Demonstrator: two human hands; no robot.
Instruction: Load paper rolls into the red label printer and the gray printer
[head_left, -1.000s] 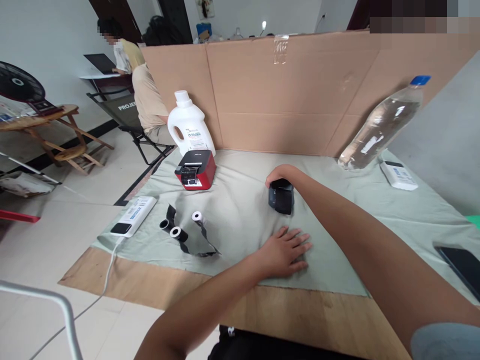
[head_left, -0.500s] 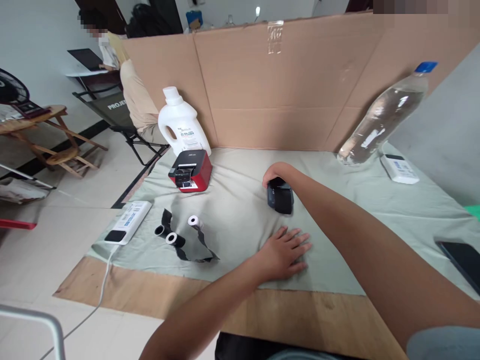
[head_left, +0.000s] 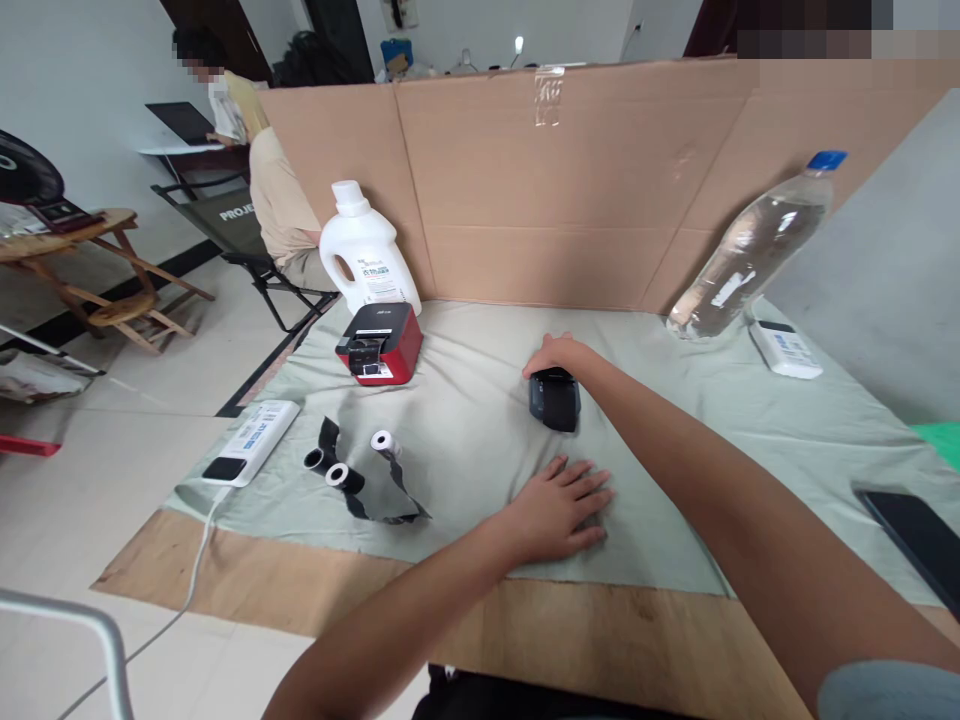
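Note:
My left hand [head_left: 561, 508] lies flat on the cloth with its fingers spread, holding nothing. Just beyond it, my right hand [head_left: 553, 354] reaches over the far end of a small black boxy device [head_left: 556, 404] and grips it from above. The device rests on the cloth, and its far end is hidden under my fingers. To the left stands a red and black label printer [head_left: 390, 345] with a black strip at its front slot. Nearer me lie small rolls of black strip, among them a white-cored roll [head_left: 345, 478] and an upright roll [head_left: 385, 442].
A white jug [head_left: 367, 250] stands behind the printer, against a cardboard screen [head_left: 525, 170]. A clear bottle [head_left: 750, 250] leans at the right. White power strips [head_left: 251, 443] lie on both sides. A phone [head_left: 911, 540] is near the right edge. Beyond the screen, a person sits by a laptop.
The view has shifted slightly. My right hand has flattened over the device's far end, with fingertips now showing beyond it. My left hand stays on the cloth.

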